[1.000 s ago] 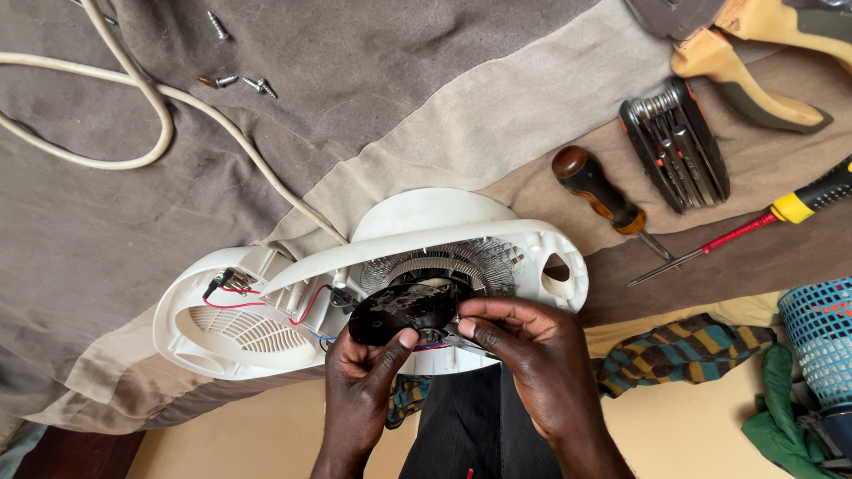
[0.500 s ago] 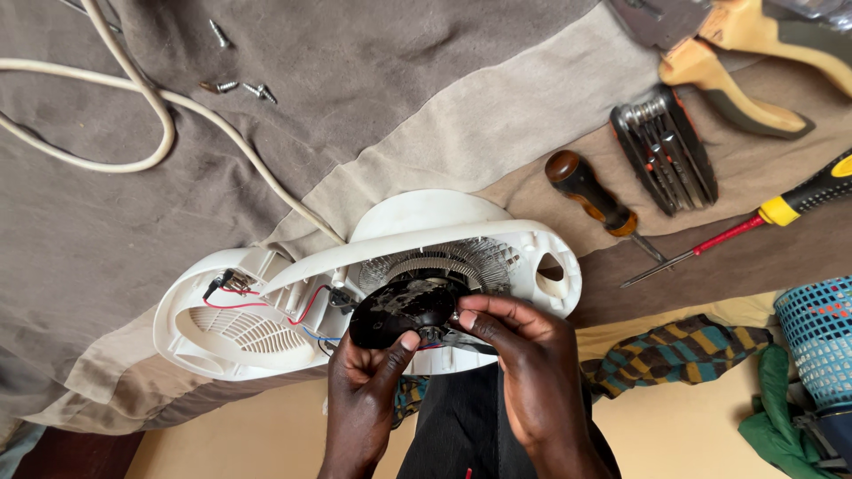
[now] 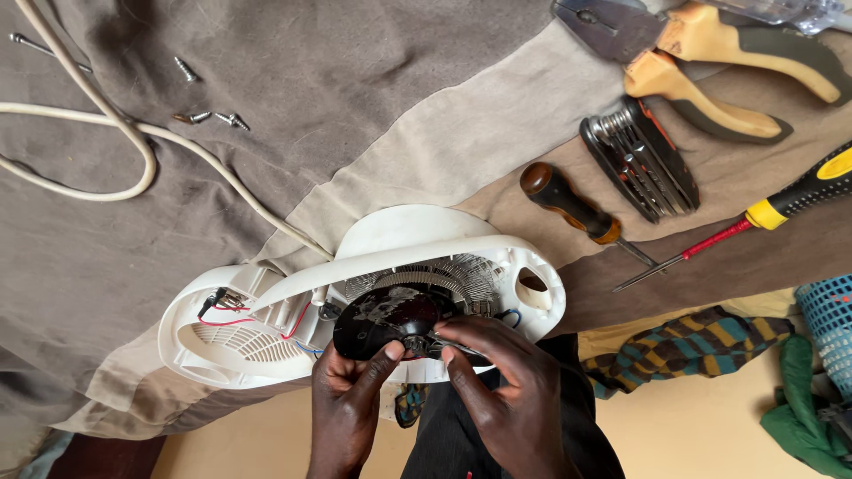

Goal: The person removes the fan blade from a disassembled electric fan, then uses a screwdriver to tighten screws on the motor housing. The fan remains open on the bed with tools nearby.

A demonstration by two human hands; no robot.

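Nearest, the left hand (image 3: 351,404) and right hand (image 3: 506,390) both pinch closed on one glossy black round fan motor (image 3: 390,321) inside the smooth white plastic heater shell (image 3: 266,346) on grey-brown cloth (image 3: 373,106), beyond which lie two screwdrivers (image 3: 577,208), one pliers (image 3: 710,53) and four small screws (image 3: 209,115).

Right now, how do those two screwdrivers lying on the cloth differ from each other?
The brown-handled screwdriver has a short, stubby dark wooden-looking grip with a brass-coloured collar; the yellow-and-black screwdriver has a longer grip that runs out of the picture. The brown one's shaft is short and bare metal, the other's long, thin and red-sleeved. The brown one lies nearer the white fan heater housing. Both rest flat on the cloth, untouched, their tips close together.
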